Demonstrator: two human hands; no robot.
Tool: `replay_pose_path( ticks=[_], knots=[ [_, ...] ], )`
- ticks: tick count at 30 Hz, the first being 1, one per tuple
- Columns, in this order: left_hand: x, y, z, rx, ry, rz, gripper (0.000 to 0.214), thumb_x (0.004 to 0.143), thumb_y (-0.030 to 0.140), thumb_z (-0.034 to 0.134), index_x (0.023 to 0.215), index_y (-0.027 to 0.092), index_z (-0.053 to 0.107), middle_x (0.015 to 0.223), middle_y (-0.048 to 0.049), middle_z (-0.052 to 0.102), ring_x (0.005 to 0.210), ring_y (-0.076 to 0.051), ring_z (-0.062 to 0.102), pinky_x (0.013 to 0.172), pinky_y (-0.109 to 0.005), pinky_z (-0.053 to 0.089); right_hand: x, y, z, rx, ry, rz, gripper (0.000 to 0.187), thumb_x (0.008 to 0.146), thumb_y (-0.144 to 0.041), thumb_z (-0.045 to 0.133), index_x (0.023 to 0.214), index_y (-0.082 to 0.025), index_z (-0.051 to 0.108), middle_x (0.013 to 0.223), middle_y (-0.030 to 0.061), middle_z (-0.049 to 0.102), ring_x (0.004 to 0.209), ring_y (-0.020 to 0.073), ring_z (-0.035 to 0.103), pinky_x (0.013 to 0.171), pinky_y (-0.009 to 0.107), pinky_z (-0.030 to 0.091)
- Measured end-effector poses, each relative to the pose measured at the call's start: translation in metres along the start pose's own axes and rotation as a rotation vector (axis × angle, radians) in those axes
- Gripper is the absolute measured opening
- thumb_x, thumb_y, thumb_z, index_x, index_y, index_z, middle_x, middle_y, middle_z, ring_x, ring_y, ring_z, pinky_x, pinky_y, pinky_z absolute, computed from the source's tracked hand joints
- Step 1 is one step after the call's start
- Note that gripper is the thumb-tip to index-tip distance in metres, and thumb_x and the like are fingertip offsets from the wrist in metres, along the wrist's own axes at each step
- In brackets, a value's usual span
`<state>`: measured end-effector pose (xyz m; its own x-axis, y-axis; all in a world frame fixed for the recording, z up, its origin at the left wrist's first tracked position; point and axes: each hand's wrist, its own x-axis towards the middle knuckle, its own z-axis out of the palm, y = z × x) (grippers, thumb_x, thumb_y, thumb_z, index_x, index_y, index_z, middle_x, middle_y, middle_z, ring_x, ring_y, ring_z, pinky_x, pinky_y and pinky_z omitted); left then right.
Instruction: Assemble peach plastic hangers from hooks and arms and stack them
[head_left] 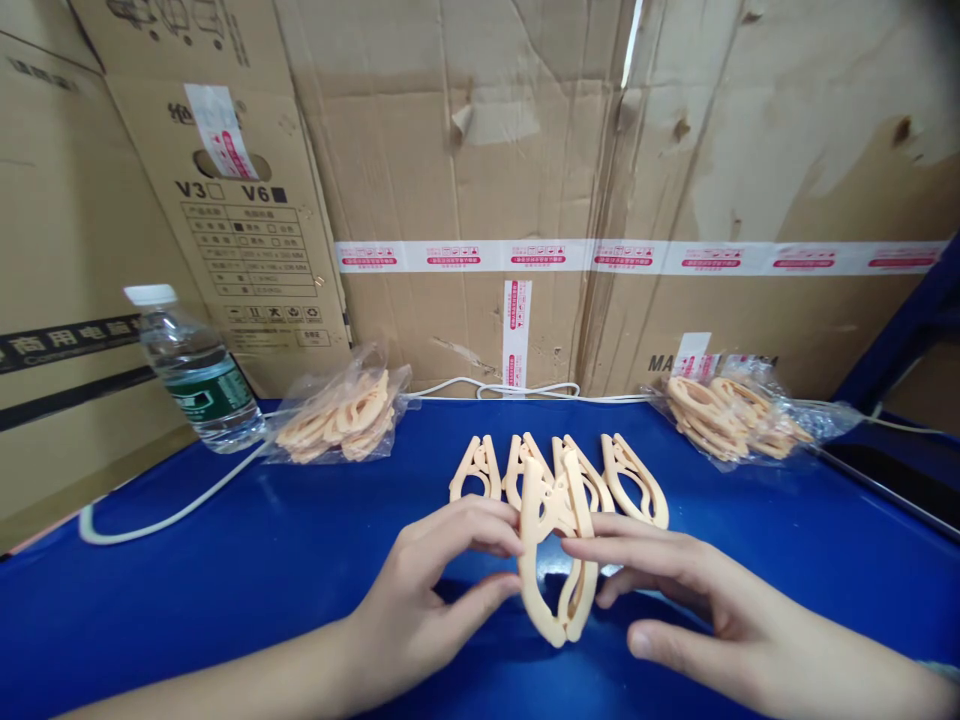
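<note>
A beige plastic folding clothes hanger (531, 580), folded up, stands nearly upright at the centre, tilted slightly. My left hand (435, 570) pinches its left edge between thumb and fingertips. From the other side, my right hand (697, 600) reaches in with fingers stretched; the index fingertip overlaps the hanger's right arm, and the thumb is spread away from it. Whether the other right fingers press on its back is hidden. Just behind, several more folded hangers (637, 480) lie in a row on the blue table surface (300, 560), partly covered by the held one.
Clear bags of hangers lie at back left (341, 415) and back right (727, 415). A water bottle (199, 375) stands left beside a white cable (172, 520). Cardboard boxes (465, 180) wall off the back. A dark flat object (892, 490) lies at the right edge.
</note>
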<state>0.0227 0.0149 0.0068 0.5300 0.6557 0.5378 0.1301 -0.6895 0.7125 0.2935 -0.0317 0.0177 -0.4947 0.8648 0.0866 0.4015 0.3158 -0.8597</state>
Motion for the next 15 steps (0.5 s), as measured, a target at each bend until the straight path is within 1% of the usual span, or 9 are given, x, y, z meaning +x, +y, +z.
replay_pose_path(
  ticks=[2, 5, 7, 10, 13, 15],
  knots=[
    [-0.0010, 0.0006, 0.0001, -0.002, -0.039, -0.007, 0.022, 0.085, 0.015, 0.067, 0.105, 0.023, 0.069, 0.115, -0.0087, 0.064, 0.103, -0.022, 0.065, 0.090, -0.032, 0.055, -0.0006, 0.0011, 0.0002, 0.037, -0.008, -0.005, 0.048, 0.088, -0.036, 0.064, 0.134, -0.038, 0.055, 0.147, 0.0061, 0.048, 0.117, 0.0268, 0.061, 0.098, 0.041, 0.052],
    [-0.0014, -0.0011, 0.0016, -0.134, -0.083, -0.137, 0.028, 0.086, 0.017, 0.066, 0.113, 0.025, 0.068, 0.129, -0.0103, 0.054, 0.099, -0.022, 0.067, 0.086, -0.032, 0.058, -0.0017, 0.0033, -0.0006, 0.098, -0.040, 0.012, 0.050, 0.090, -0.034, 0.061, 0.138, -0.040, 0.049, 0.152, 0.0049, 0.040, 0.116, 0.0247, 0.062, 0.101, 0.042, 0.050],
    [-0.0012, -0.0034, 0.0026, -0.264, -0.108, -0.224, 0.030, 0.085, 0.019, 0.067, 0.114, 0.025, 0.068, 0.132, -0.0100, 0.049, 0.095, -0.021, 0.069, 0.086, -0.034, 0.059, -0.0025, 0.0043, -0.0016, 0.119, -0.052, 0.026, 0.051, 0.091, -0.034, 0.061, 0.139, -0.041, 0.047, 0.154, 0.0042, 0.037, 0.120, 0.0252, 0.059, 0.103, 0.043, 0.048],
    [-0.0008, -0.0065, 0.0033, -0.418, -0.118, -0.314, 0.032, 0.082, 0.019, 0.071, 0.113, 0.026, 0.069, 0.137, -0.0095, 0.045, 0.095, -0.021, 0.069, 0.087, -0.035, 0.058, -0.0041, 0.0054, -0.0032, 0.115, -0.061, 0.030, 0.053, 0.091, -0.033, 0.061, 0.140, -0.043, 0.045, 0.155, 0.0025, 0.035, 0.126, 0.0266, 0.054, 0.106, 0.043, 0.045],
    [0.0006, -0.0075, 0.0033, -0.472, -0.114, -0.365, 0.032, 0.081, 0.019, 0.073, 0.111, 0.027, 0.070, 0.136, -0.0088, 0.046, 0.095, -0.021, 0.069, 0.087, -0.034, 0.057, -0.0051, 0.0059, -0.0047, 0.041, -0.047, 0.016, 0.055, 0.089, -0.033, 0.063, 0.140, -0.044, 0.044, 0.153, 0.0010, 0.038, 0.130, 0.0273, 0.050, 0.107, 0.043, 0.043],
    [0.0026, -0.0077, 0.0034, -0.493, -0.108, -0.386, 0.031, 0.081, 0.019, 0.072, 0.110, 0.027, 0.071, 0.134, -0.0083, 0.048, 0.095, -0.021, 0.069, 0.085, -0.032, 0.057, -0.0048, 0.0047, -0.0056, -0.018, -0.024, 0.013, 0.056, 0.088, -0.033, 0.064, 0.140, -0.043, 0.045, 0.152, 0.0012, 0.040, 0.130, 0.0275, 0.050, 0.107, 0.044, 0.043]
  ],
)
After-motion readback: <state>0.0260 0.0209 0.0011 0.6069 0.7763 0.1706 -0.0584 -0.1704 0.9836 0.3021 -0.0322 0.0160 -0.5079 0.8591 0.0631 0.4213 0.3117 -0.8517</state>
